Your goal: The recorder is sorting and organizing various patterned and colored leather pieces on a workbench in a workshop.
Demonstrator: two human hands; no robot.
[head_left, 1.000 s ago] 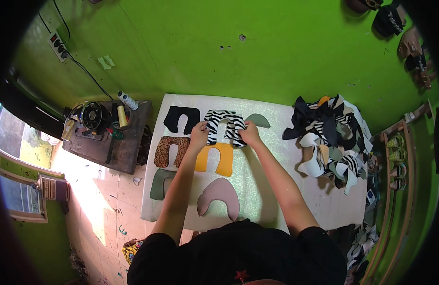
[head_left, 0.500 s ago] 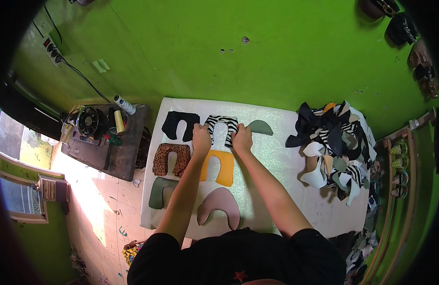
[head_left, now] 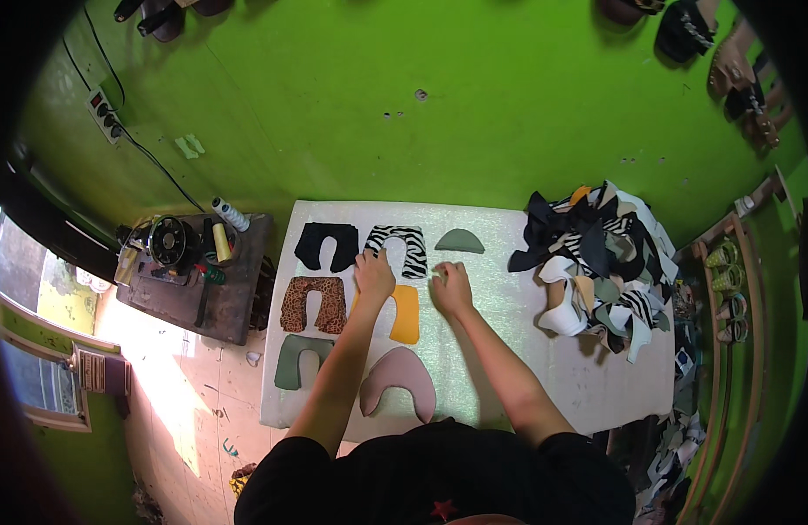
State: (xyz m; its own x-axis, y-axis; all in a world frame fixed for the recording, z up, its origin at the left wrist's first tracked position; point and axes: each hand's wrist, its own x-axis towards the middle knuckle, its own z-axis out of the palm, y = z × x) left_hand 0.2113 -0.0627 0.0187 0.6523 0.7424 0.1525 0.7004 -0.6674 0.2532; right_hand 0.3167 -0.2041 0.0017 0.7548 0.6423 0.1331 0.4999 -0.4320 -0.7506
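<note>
A zebra-striped U-shaped cut piece (head_left: 414, 254) lies on the white table in the upper row. My left hand (head_left: 375, 276) rests over its left leg, fingers apart and touching it, covering part of it. My right hand (head_left: 453, 287) hovers just right of the piece, fingers loosely bent and apart, holding nothing I can see. Above it sits a grey-green half-moon piece (head_left: 460, 241). Around my left hand lie U-shaped pieces: black (head_left: 314, 243), leopard-print (head_left: 296, 304), yellow (head_left: 405, 317) and grey-green (head_left: 289, 362). Nearest me is a dusty-pink curved piece (head_left: 414, 369).
A tangled heap of mixed cut scraps (head_left: 607, 254) covers the right of the table (head_left: 491, 385). On the left stands a dark side table (head_left: 233, 297) with a sewing machine (head_left: 169, 241) and thread cones (head_left: 229, 213). A wooden shoe rack (head_left: 743, 262) is at right.
My right hand has let go of the zebra-striped piece and drawn off to its right. My left hand has slid lower over its left leg. The view has tilted up slightly.
</note>
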